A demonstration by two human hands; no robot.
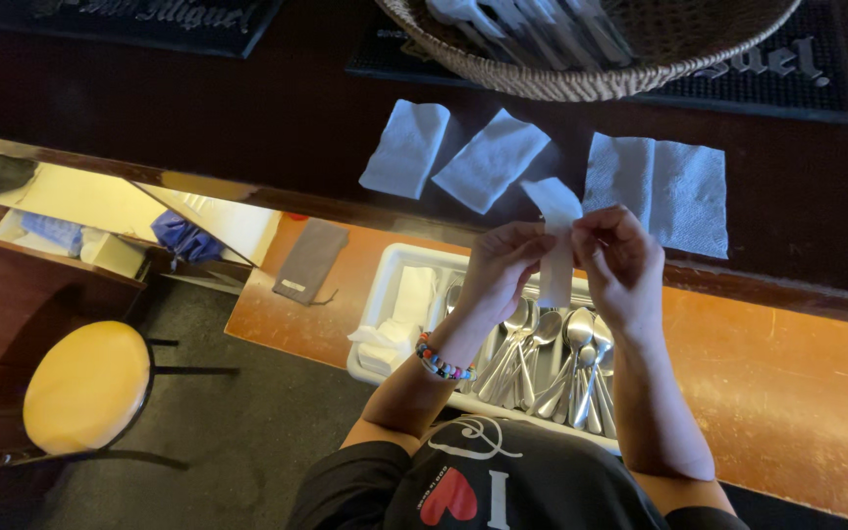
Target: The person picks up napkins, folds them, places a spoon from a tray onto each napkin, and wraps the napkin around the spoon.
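Observation:
Both my hands are raised over a white cutlery tray (392,273) and pinch one folded white paper napkin (555,211) between them. My left hand (503,263), with a beaded bracelet on its wrist, grips the napkin's left side. My right hand (622,257) grips its right side. The napkin hangs upright as a narrow strip. Below it the tray holds several metal spoons (554,358) and a stack of white napkins (406,312).
Three white napkins (407,147) (490,159) (657,191) lie flat on the dark bar top. A wicker basket (581,79) with wrapped cutlery stands behind them. A yellow stool (85,386) is at lower left, and a grey pouch (306,260) lies on the orange counter.

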